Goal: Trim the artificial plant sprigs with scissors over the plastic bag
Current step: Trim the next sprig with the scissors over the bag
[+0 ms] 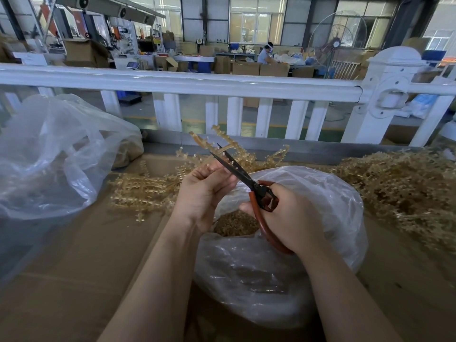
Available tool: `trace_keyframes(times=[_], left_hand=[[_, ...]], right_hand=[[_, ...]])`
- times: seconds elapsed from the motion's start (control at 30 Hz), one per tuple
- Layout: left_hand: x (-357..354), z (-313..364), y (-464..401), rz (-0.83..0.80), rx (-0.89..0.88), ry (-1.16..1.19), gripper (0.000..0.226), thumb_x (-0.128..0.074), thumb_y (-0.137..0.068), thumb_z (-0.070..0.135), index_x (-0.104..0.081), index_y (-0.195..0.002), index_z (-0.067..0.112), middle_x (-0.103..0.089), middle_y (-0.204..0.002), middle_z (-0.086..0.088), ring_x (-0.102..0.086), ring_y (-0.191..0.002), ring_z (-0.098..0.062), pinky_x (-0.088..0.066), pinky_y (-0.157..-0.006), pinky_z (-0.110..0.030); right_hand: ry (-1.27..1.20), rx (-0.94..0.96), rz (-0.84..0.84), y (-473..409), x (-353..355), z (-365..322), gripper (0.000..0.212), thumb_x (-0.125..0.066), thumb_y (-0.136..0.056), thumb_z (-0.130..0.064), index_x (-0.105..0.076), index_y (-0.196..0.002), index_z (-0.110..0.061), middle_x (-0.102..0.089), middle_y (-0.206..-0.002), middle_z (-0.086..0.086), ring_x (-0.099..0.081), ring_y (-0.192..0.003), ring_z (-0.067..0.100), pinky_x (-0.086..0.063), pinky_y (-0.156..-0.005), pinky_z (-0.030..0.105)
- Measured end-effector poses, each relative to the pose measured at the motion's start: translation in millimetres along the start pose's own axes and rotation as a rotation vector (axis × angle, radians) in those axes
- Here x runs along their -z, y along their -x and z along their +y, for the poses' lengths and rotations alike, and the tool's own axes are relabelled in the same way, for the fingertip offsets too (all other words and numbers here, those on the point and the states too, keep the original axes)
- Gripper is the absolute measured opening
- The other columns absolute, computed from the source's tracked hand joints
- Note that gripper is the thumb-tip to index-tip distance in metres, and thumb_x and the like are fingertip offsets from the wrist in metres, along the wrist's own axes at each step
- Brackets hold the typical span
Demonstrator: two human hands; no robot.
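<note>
My left hand [202,193] pinches a tan plastic sprig [237,149] whose branches fan upward and to the right. My right hand [286,218] grips red-handled scissors [256,188]; their dark blades are slightly apart and point up-left across the sprig's stem near my left fingertips. Both hands hover above an open clear plastic bag [308,255] holding small tan cuttings [234,224] at its mouth.
Trimmed sprigs [145,188] lie on the cardboard surface [74,267] left of my hands. A big heap of tan sprigs [404,188] fills the right side. Another clear bag [49,156] sits at the left. A white railing [197,82] runs behind.
</note>
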State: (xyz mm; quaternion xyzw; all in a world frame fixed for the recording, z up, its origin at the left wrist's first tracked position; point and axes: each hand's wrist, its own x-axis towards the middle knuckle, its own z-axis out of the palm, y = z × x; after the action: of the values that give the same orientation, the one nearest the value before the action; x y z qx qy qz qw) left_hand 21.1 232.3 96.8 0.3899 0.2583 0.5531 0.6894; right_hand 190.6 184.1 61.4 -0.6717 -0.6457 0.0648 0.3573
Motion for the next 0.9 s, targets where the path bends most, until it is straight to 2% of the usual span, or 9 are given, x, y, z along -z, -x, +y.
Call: trace_keyframes(times=[0.17, 0.33, 0.47, 0.57, 0.67, 0.9], left_hand=[[-2.2, -0.5, -0.1, 0.061, -0.017, -0.049, 0.010, -0.066, -0.086, -0.002, -0.069, -0.081, 0.006, -0.074, -0.077, -0.006, -0.071, -0.067, -0.012, -0.060, -0.075, -0.023], [-1.5, -0.5, 0.5, 0.100, -0.064, -0.121, 0.011, -0.068, -0.085, -0.003, -0.073, -0.079, 0.006, -0.072, -0.073, -0.009, -0.068, -0.064, -0.013, -0.060, -0.071, -0.024], [0.1, -1.5, 0.0, 0.114, -0.066, -0.143, 0.012, -0.069, -0.085, -0.002, -0.075, -0.079, 0.006, -0.071, -0.069, -0.009, -0.067, -0.062, -0.013, -0.059, -0.066, -0.023], [1.1, -1.5, -0.2, 0.099, -0.063, -0.151, 0.014, -0.068, -0.086, -0.001, -0.075, -0.077, 0.006, -0.071, -0.066, -0.008, -0.066, -0.060, -0.012, -0.059, -0.066, -0.023], [1.5, -1.8, -0.1, 0.076, -0.062, -0.178, 0.019, -0.068, -0.086, 0.000, -0.077, -0.072, 0.008, -0.070, -0.064, -0.009, -0.065, -0.058, -0.013, -0.058, -0.063, -0.022], [1.3, -2.2, -0.8, 0.057, -0.068, -0.184, 0.018, -0.068, -0.086, 0.001, -0.077, -0.072, 0.008, -0.071, -0.065, -0.008, -0.066, -0.059, -0.013, -0.056, -0.061, -0.022]], right_hand=[[-0.007, -0.006, 0.013, -0.9, -0.1, -0.3, 0.067, -0.056, -0.068, -0.086, -0.064, -0.116, -0.040, -0.065, -0.087, -0.023, -0.059, -0.081, -0.002, -0.040, -0.066, 0.012], [0.020, 0.001, 0.016, -1.0, 0.4, 0.3, 0.066, -0.055, -0.069, -0.086, -0.065, -0.115, -0.039, -0.067, -0.090, -0.022, -0.057, -0.081, -0.002, -0.037, -0.064, 0.011], [0.021, 0.011, 0.033, -0.1, 1.1, -0.4, 0.070, -0.052, -0.066, -0.088, -0.066, -0.115, -0.040, -0.060, -0.080, -0.027, -0.052, -0.074, -0.010, -0.035, -0.062, 0.010], [0.032, 0.016, 0.030, -0.6, 1.4, -0.8, 0.075, -0.050, -0.065, -0.090, -0.065, -0.117, -0.039, -0.059, -0.083, -0.027, -0.049, -0.073, -0.012, -0.034, -0.062, 0.009], [0.047, 0.021, 0.035, -0.8, 1.4, -0.8, 0.067, -0.054, -0.069, -0.087, -0.063, -0.116, -0.040, -0.057, -0.082, -0.028, -0.048, -0.074, -0.013, -0.033, -0.061, 0.009], [0.033, 0.010, 0.048, -0.1, 2.5, -1.7, 0.066, -0.055, -0.068, -0.087, -0.064, -0.112, -0.038, -0.062, -0.083, -0.025, -0.055, -0.074, -0.006, -0.037, -0.062, 0.011]])
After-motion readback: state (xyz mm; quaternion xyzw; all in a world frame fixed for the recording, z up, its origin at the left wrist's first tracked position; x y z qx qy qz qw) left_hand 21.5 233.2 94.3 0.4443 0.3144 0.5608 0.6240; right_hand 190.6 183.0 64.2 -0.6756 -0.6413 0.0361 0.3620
